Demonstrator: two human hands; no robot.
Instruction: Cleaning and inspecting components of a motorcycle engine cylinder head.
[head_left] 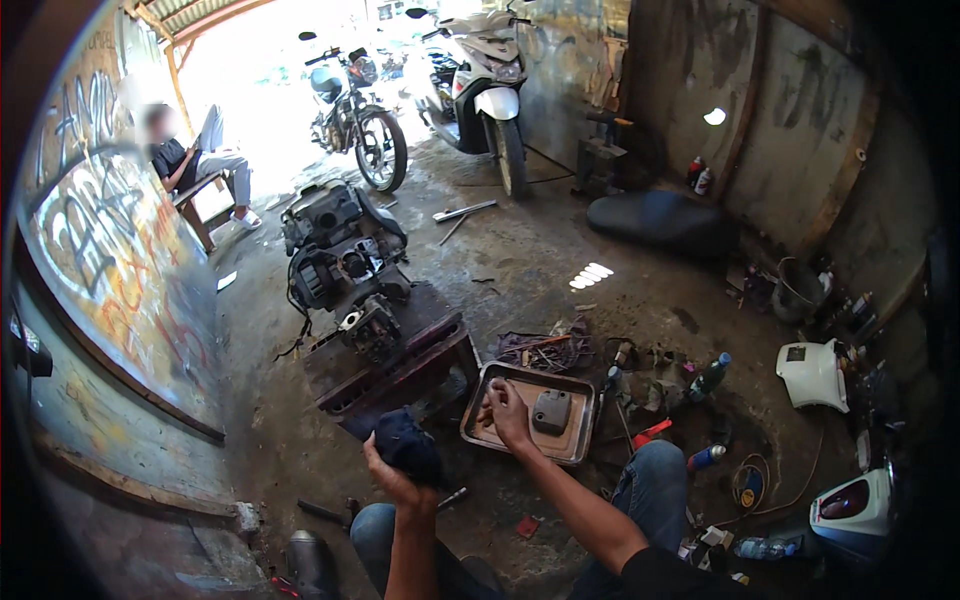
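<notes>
My left hand [395, 475] grips a dark navy cloth [408, 440], bunched up below the engine stand. My right hand [508, 412] is over a rectangular metal tray [582, 410] of brownish residue, its fingers curled closed; whatever is between them is too small to make out. A grey metal cover [552, 408] lies in the tray, right of this hand. Ahead of my hands, a dark engine assembly [340, 250] rests on a maroon metal stand [390, 365], with an open metal part at its near end.
A seated person [180, 165] is by the left wall. A motorcycle [375, 140] and scooter [495, 100] stand near the entrance. A black seat [660, 220] lies at right, with white panels [810, 370], bottles [710, 375], hoses and scattered tools around me.
</notes>
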